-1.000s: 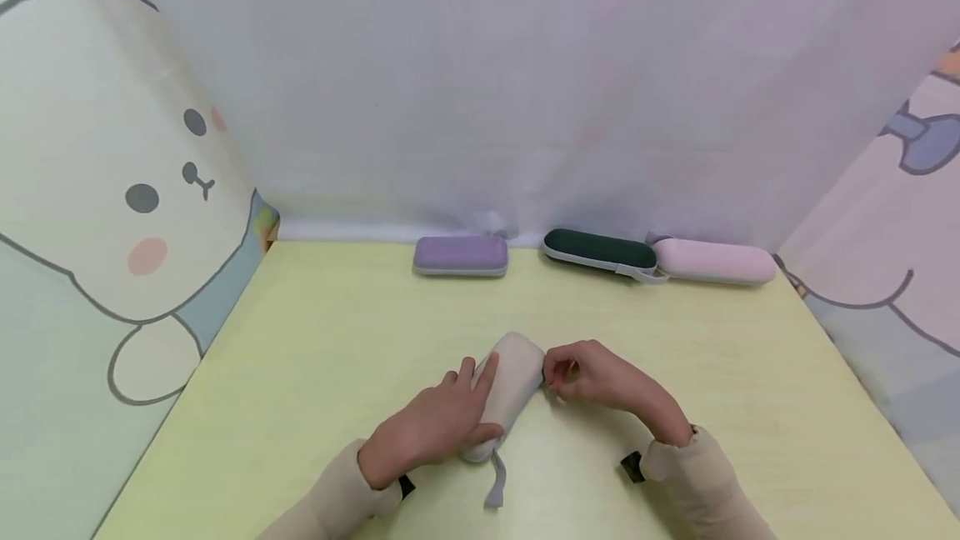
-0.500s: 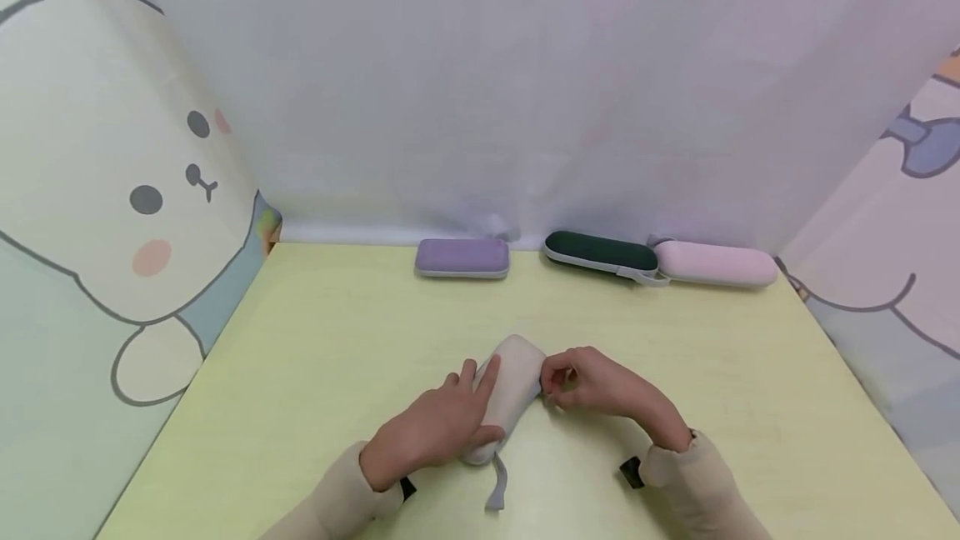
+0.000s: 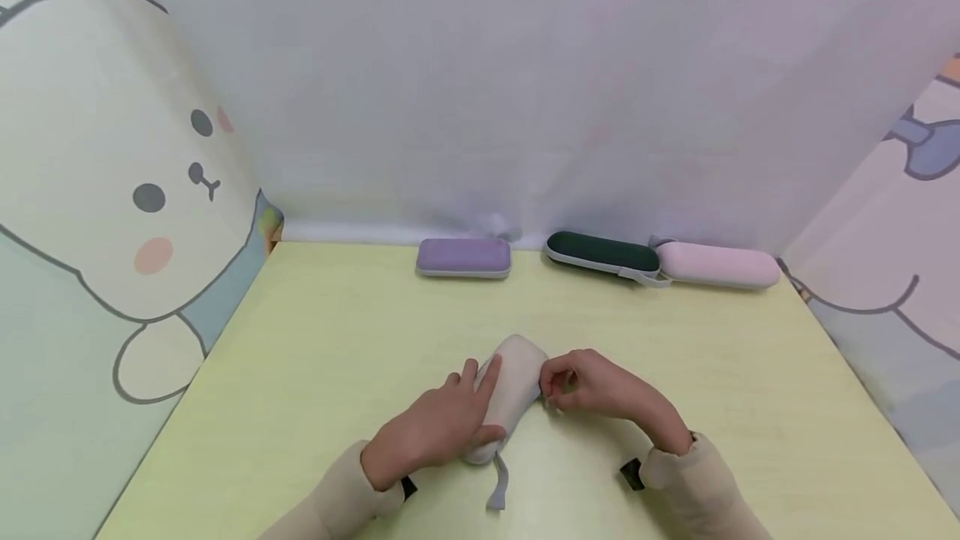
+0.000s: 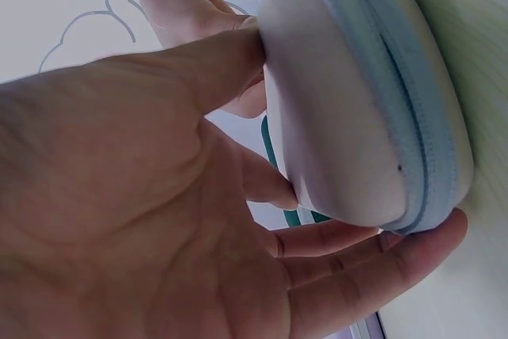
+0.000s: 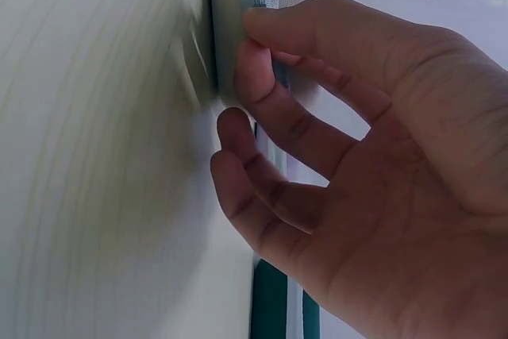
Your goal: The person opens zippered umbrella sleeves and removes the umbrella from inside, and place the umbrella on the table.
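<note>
A cream case [image 3: 513, 377] with a grey zipper band [image 4: 381, 77] lies slanted on the table in the head view, a grey strap [image 3: 497, 486] trailing from its near end. My left hand [image 3: 442, 419] holds it down, thumb on the near side and fingers spread over the top and far side. At the right side of the case, my right hand [image 3: 592, 382] pinches at the zipper with thumb and index finger. The right wrist view has those two fingertips right at the band, the other fingers loosely curled. The zipper pull is hidden by the fingers.
Along the back of the yellow-green table [image 3: 337, 315] lie a purple case [image 3: 463, 257], a dark green case [image 3: 600, 252] with a grey strap, and a pink case [image 3: 720, 265] at its right end. Behind them hangs a pale curtain [image 3: 487, 90]; cartoon-printed sheets flank both sides.
My right hand has slid slightly toward me along the side of the case, then almost stopped. The left hand keeps its hold, and the case has stayed in place.
</note>
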Available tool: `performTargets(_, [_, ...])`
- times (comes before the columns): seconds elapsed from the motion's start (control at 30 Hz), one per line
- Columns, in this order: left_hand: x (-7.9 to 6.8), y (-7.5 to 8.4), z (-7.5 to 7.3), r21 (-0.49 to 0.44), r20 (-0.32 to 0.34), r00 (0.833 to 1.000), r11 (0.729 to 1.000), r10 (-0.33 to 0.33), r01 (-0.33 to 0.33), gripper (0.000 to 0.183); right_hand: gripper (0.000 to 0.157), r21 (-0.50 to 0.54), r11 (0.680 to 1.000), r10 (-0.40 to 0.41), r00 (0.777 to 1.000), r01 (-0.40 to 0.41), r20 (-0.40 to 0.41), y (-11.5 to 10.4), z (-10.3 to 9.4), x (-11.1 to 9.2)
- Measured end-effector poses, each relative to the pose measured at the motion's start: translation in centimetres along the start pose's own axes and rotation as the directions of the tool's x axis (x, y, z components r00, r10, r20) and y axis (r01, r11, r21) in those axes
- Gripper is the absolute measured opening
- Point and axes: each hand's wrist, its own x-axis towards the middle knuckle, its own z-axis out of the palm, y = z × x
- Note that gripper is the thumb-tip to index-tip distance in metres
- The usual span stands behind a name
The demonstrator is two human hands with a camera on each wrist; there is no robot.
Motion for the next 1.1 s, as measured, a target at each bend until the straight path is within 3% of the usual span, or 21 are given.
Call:
performTargets(0.3, [-0.1, 0.1, 0.2, -0.002, 0.016, 1.000, 1.000, -0.016, 0.016, 0.087, 0.016, 0.011, 1.000, 0.017, 1.000, -0.017, 0.016, -0.4, 0.3, 0.0])
performTargets(0.67, [0.0, -0.1, 0.1, 0.012, -0.008, 1.000, 1.000, -0.001, 0.001, 0.085, 0.016, 0.036, 0.999, 0.000, 0.999, -0.002, 0.050, -1.0, 0.8, 0.3])
performTargets(1.1, [-0.2, 0.0, 0.4, 0.019, -0.041, 0.999, 1.000, 0.006, -0.005, 0.085, 0.017, -0.029, 0.994, 0.107, 0.993, -0.108, -0.050, -4.1, 2.3, -0.1])
